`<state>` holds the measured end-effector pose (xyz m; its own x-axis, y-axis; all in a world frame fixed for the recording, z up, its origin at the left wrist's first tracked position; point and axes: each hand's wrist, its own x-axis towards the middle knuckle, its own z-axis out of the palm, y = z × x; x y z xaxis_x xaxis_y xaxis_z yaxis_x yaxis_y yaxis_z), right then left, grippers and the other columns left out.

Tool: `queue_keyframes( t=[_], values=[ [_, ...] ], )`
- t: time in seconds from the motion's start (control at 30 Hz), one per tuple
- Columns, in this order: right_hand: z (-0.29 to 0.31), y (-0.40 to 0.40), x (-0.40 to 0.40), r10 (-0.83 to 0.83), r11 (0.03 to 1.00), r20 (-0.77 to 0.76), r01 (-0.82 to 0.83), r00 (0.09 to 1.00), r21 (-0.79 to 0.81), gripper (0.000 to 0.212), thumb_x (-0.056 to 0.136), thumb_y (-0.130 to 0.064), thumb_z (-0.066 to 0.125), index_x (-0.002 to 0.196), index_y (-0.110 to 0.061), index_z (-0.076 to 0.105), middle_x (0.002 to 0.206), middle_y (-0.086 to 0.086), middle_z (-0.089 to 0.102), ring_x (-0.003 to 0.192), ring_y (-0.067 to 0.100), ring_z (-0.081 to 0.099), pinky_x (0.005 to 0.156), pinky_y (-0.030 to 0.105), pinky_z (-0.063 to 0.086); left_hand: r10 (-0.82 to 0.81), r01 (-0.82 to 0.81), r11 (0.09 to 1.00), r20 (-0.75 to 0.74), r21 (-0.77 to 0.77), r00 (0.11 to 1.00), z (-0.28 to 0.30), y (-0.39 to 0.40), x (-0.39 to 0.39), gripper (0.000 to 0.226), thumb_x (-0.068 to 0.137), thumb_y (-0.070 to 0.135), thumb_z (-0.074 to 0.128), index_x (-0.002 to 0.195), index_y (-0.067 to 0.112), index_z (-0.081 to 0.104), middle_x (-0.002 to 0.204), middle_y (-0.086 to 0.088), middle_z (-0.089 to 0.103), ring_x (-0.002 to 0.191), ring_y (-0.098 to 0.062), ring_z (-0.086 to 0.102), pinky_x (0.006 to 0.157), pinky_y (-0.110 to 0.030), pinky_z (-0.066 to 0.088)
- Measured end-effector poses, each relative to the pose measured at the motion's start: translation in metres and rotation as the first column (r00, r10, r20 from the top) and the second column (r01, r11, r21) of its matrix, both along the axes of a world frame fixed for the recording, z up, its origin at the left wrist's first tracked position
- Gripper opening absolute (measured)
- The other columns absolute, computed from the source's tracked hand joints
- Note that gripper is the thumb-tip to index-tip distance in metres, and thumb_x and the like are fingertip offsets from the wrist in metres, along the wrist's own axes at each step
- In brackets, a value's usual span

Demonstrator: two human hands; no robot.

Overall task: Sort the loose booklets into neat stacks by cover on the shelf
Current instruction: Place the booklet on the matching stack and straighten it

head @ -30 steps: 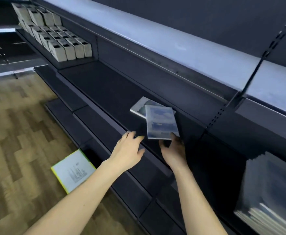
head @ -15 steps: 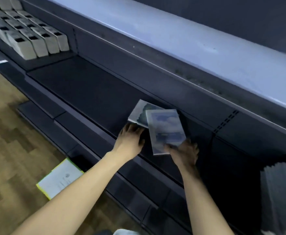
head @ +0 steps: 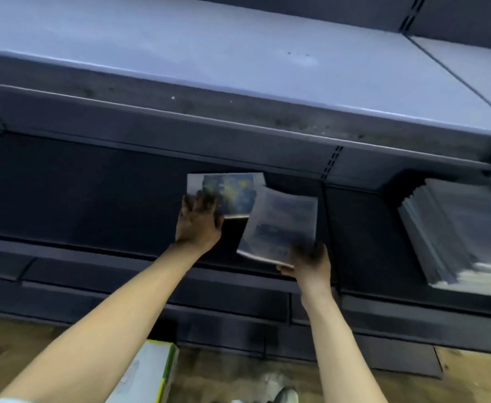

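Dim, motion-blurred view; upper shelf (head: 238,53) lit, lower recess shadowed.

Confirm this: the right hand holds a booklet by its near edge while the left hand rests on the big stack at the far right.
Not quite. The head view shows the left hand resting on the blue-covered booklet on the shelf, not the big stack. The right hand does hold a booklet by its near edge.

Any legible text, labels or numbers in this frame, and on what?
None can be read.
Booklet in the right hand: dark marks on the cover, blurred.
Booklet under the left hand: picture only, no text visible.
Stack of booklets at right: blurred.
Yellow-edged box on the floor: faint print, unreadable.
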<state>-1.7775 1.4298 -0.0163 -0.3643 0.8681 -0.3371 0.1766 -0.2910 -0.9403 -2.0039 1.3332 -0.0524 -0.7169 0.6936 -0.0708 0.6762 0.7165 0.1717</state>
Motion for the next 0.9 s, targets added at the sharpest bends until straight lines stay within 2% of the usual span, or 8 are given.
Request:
queue_keyframes(
  t=[0.17,0.3,0.4,0.5,0.6,0.7,0.8,0.9],
  values=[
    [0.006,0.002,0.003,-0.093,0.996,-0.053,0.093,0.994,0.005,0.018,0.101,-0.015,0.056,0.117,-0.013,0.048,0.105,0.008,0.065,0.065,0.025,0.068,0.048,0.024,0.053,0.057,-0.054,0.996,-0.036,0.066,0.998,0.026,-0.013,0.073,0.044,0.099,0.036,0.035,0.140,0.023,0.042,0.148,-0.009,0.037,0.122,-0.037,0.036,0.096,-0.042,0.037],
    [0.006,0.004,-0.003,-0.068,0.997,-0.021,0.068,0.998,0.020,0.022,0.101,-0.016,0.056,0.120,-0.009,0.048,0.099,0.005,0.065,0.056,0.019,0.069,0.049,0.027,0.054,-0.130,0.147,0.956,-0.083,0.254,0.988,0.035,-0.042,0.105,0.032,0.087,0.029,0.045,0.114,0.030,0.063,0.114,-0.001,0.067,0.106,-0.029,0.052,0.081,-0.040,0.042],
    [0.004,0.003,-0.010,-0.036,0.998,0.030,0.034,0.999,0.055,0.021,0.101,-0.020,0.056,0.117,-0.011,0.047,0.099,0.006,0.065,0.056,0.019,0.069,0.049,0.027,0.054,-0.025,0.004,0.939,0.054,0.344,0.998,0.043,-0.047,0.073,0.033,0.093,0.024,0.048,0.123,0.029,0.059,0.118,-0.004,0.064,0.109,-0.028,0.055,0.087,-0.041,0.045],
    [0.005,-0.003,-0.022,0.000,0.996,0.082,-0.007,0.997,0.084,0.018,0.101,-0.024,0.055,0.115,-0.015,0.046,0.096,0.005,0.065,0.060,0.020,0.069,0.048,0.026,0.053,0.163,-0.199,0.960,0.183,0.199,0.970,0.046,-0.029,0.036,0.048,0.099,0.032,0.040,0.146,0.025,0.036,0.143,-0.010,0.043,0.126,-0.034,0.041,0.100,-0.045,0.039],
    [-0.002,-0.011,-0.040,0.057,0.991,0.192,-0.080,0.980,0.111,0.025,0.100,-0.034,0.057,0.116,-0.016,0.052,0.102,0.005,0.066,0.080,0.019,0.068,0.058,0.024,0.053,0.173,-0.196,0.976,0.204,0.100,0.964,0.045,-0.009,0.030,0.051,0.099,0.047,0.031,0.146,0.026,0.034,0.148,-0.010,0.039,0.129,-0.036,0.037,0.101,-0.047,0.037],
    [-0.017,-0.026,-0.054,0.104,0.902,0.493,-0.291,0.863,0.318,0.031,0.100,-0.036,0.053,0.120,-0.012,0.059,0.115,0.010,0.062,0.105,0.026,0.060,0.079,0.022,0.040,0.170,-0.195,0.975,0.205,0.106,0.964,0.046,0.000,0.042,0.053,0.097,0.052,0.036,0.142,0.023,0.038,0.142,-0.013,0.041,0.126,-0.036,0.040,0.097,-0.047,0.042],
    [-0.019,-0.037,-0.057,0.030,0.872,0.576,-0.302,0.817,0.385,0.036,0.099,-0.032,0.052,0.129,-0.012,0.056,0.123,0.014,0.054,0.109,0.029,0.049,0.081,0.030,0.042,0.217,-0.258,0.961,0.298,0.103,0.929,0.047,0.000,0.054,0.059,0.095,0.054,0.043,0.144,0.022,0.033,0.139,-0.016,0.038,0.124,-0.037,0.042,0.092,-0.044,0.044],
    [-0.018,-0.031,-0.049,-0.030,0.806,0.757,-0.432,0.652,0.404,0.048,0.098,-0.050,0.046,0.130,-0.017,0.059,0.129,0.007,0.058,0.116,0.031,0.047,0.088,0.034,0.031,0.261,-0.316,0.945,0.395,0.080,0.881,0.042,-0.004,0.053,0.056,0.095,0.057,0.040,0.132,0.015,0.046,0.128,-0.016,0.049,0.111,-0.033,0.054,0.087,-0.041,0.050]
  ],
)
